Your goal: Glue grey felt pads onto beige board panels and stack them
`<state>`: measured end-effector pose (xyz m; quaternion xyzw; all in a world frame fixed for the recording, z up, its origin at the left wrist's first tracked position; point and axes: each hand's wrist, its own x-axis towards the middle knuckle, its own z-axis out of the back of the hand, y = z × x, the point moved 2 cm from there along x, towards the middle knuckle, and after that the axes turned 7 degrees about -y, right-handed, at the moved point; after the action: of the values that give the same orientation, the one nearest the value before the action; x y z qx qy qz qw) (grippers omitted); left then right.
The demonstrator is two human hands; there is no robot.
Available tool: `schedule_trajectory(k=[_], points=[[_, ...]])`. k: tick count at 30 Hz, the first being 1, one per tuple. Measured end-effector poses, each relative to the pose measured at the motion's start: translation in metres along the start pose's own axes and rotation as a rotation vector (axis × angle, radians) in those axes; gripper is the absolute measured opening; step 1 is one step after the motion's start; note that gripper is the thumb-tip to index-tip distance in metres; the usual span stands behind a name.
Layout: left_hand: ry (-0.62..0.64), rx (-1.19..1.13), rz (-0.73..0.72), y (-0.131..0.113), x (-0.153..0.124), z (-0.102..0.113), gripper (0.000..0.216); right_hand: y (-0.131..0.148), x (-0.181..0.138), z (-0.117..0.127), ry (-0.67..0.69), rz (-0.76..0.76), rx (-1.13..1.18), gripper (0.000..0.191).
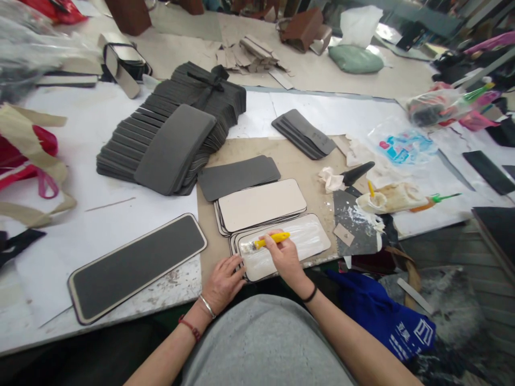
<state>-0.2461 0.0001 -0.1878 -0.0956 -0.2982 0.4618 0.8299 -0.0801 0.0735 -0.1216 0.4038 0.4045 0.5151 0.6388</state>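
While the worktable bears the streaked panel at its near edge, you appear mid-coating, the next stroke likely calling for even pressure, your left hand lying open, palm down, at the panel's left end and your right hand, angled leftward, gripping the yellow brush

Right hand: grips yellow-handled paintbrush, bristles on white-smeared rounded rectangular panel at near edge of paper-covered desk | Left hand: fingertips by that panel's left end | Stack of cream rounded rectangular panels: just beyond | Long dark-grey pale-rimmed panel: desk's near edge, left of both hands
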Motion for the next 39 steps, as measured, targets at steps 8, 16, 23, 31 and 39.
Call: schedule_trajectory(k=[8,16,23,31,39], points=[[0.061,-0.091,0.106,-0.005,0.004,0.009,0.025,-0.007,0.045,0.076,-0.247,0.113,-0.456,0.033],[-0.295,-0.002,0.576,0.027,0.048,0.006,0.027,-0.029,0.134,0.091,-0.006,0.121,-1.089,0.029],[-0.138,0.233,0.835,0.05,0.085,-0.01,0.039,-0.04,0.151,0.076,0.095,0.02,-1.231,0.037],[-0.232,0.318,0.782,0.046,0.081,-0.018,0.033,-0.021,0.178,0.054,0.1,0.12,-1.216,0.032],[-0.314,0.291,0.84,0.061,0.085,-0.014,0.039,-0.002,0.248,-0.008,0.194,0.145,-1.217,0.049]])
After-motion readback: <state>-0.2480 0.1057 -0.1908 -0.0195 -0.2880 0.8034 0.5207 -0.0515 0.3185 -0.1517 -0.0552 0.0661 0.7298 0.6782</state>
